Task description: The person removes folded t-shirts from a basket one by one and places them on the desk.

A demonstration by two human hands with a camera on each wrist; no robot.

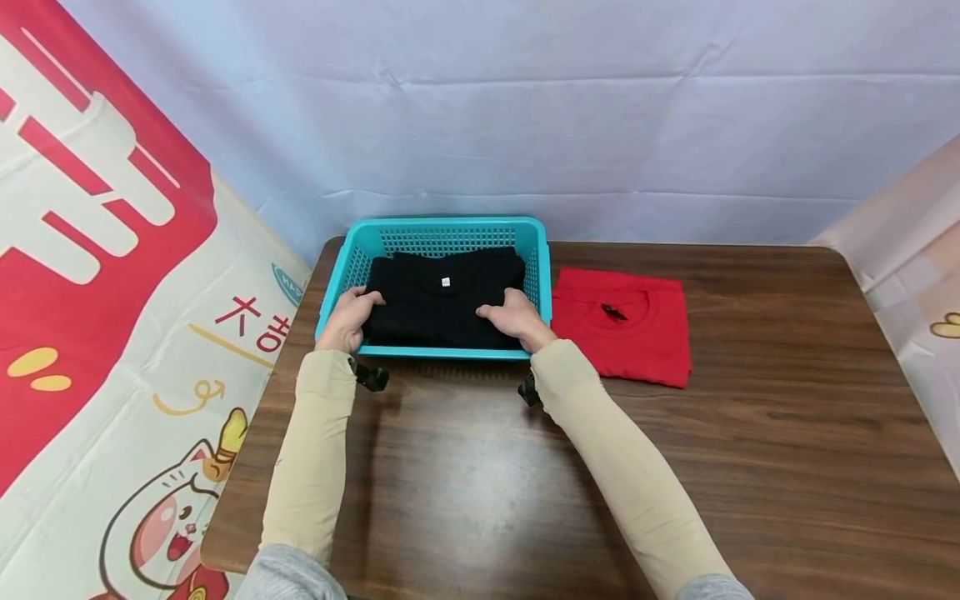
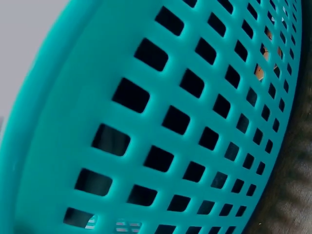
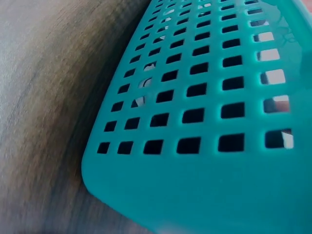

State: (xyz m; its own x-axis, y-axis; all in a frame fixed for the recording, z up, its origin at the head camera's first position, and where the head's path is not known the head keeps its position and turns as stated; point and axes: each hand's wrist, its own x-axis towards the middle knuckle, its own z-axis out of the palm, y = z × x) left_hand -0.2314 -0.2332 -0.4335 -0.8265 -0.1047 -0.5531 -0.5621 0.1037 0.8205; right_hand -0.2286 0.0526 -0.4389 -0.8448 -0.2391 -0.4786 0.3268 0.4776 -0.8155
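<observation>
A folded black T-shirt, with a small white label at its collar, lies inside a turquoise plastic basket. At the shirt's left side my left hand grips its edge, thumb on top of the cloth. My right hand holds the opposite side, its thumb also laid over the fabric. The other fingers are partly hidden at the shirt's sides. Both wrists cross the basket's front rim. In the left wrist view the perforated basket wall fills the picture, dark behind its holes; the right wrist view shows the wall too.
A folded red T-shirt lies on the brown wooden table, just right of the basket. A pale curtain hangs behind the table. On the left hangs a printed cloth with a cartoon cat.
</observation>
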